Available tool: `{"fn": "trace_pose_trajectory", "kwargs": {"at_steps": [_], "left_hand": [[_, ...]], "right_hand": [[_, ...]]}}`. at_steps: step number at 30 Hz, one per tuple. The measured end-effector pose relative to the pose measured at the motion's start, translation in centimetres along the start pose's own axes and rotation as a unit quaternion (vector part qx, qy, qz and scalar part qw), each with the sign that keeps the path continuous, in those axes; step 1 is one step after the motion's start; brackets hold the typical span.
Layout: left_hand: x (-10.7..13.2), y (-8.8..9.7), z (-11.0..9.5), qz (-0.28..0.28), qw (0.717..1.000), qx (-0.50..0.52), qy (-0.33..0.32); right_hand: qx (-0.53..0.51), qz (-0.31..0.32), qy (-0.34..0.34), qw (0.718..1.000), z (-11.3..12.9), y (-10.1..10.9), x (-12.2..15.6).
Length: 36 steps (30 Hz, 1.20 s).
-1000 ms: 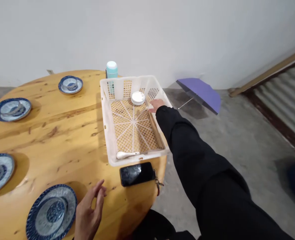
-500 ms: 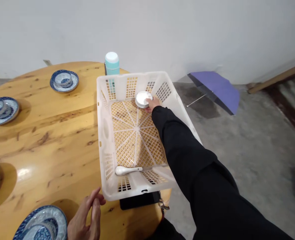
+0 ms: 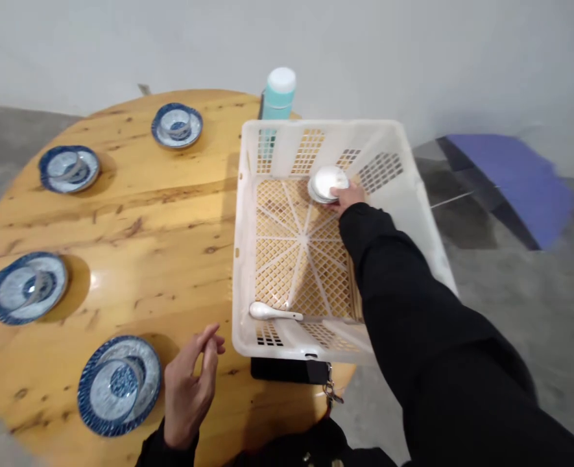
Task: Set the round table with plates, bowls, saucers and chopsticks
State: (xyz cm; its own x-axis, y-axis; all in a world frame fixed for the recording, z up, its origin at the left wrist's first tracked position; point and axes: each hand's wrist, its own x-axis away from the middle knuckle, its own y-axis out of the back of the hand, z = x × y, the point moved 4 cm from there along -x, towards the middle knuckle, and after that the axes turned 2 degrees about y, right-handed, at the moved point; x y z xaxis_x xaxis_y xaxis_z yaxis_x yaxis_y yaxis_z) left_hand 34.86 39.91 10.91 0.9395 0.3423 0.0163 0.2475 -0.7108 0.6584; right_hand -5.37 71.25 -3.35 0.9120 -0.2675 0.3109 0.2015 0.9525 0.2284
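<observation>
A: so what's the right hand (image 3: 349,196) up to in there?

B: it's got a pinch on the small white dishes (image 3: 329,181), thumb over the rim of the top one, other fingers tucked low at the side. How many it's really gripping is hard to make out. The stack is at the far end of the white plastic basket (image 3: 242,272), right of centre, with the top dish sitting a bit off from those below

A: and the left hand (image 3: 188,389)?

B: holding nothing, fingers loosely curled, thumb a narrow gap from them. It's over the wooden table (image 3: 170,253), between the basket and the nearest of four blue-and-white plates (image 3: 89,405), each with a clear bowl (image 3: 116,388) on it

A: anything else in the basket?

B: yep, a white spoon (image 3: 274,312) lying by the near wall, plus some wooden chopsticks (image 3: 357,292) along the right side, mostly behind the black sleeve (image 3: 432,311). A black phone (image 3: 287,371) pokes out past the near rim, a teal bottle (image 3: 279,96) stands behind the far wall, and there's a purple umbrella (image 3: 515,178) open on the floor to the right
</observation>
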Motion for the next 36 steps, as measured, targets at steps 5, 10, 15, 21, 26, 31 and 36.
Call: {"fn": "trace_pose_trajectory", "kwargs": {"at_steps": [5, 10, 15, 21, 26, 31, 36], "left_hand": [[0.4, 0.1, 0.8, -0.029, 0.998, 0.038, 0.044], [-0.5, 1.3, 0.1, -0.050, 0.993, 0.071, 0.086], [-1.5, 2.4, -1.4, -0.019, 0.984, 0.169, 0.053], [1.2, 2.7, -2.0, 0.150, 0.895, 0.416, 0.061], [6.4, 4.2, 0.7, 0.288, 0.755, 0.579, 0.108], [12.7, 6.3, 7.1, 0.369, 0.689, 0.603, 0.160], [17.7, 8.3, 14.7, 0.358, 0.685, 0.585, 0.245]], "right_hand": [[-0.088, 0.001, -0.048, 0.995, 1.6, -0.3, 3.2], [-0.072, 0.077, -0.004, 0.994, 7.3, -0.6, 7.9], [-0.068, 0.194, 0.110, 0.972, 12.9, -0.2, 16.7], [-0.052, 0.290, 0.129, 0.947, 13.9, 0.1, 31.2], [-0.072, 0.310, 0.090, 0.944, 9.0, -2.4, 44.0], [-0.016, 0.272, 0.069, 0.960, -0.5, -6.3, 54.4], [0.024, 0.235, 0.088, 0.968, -8.7, -10.3, 61.7]]}}
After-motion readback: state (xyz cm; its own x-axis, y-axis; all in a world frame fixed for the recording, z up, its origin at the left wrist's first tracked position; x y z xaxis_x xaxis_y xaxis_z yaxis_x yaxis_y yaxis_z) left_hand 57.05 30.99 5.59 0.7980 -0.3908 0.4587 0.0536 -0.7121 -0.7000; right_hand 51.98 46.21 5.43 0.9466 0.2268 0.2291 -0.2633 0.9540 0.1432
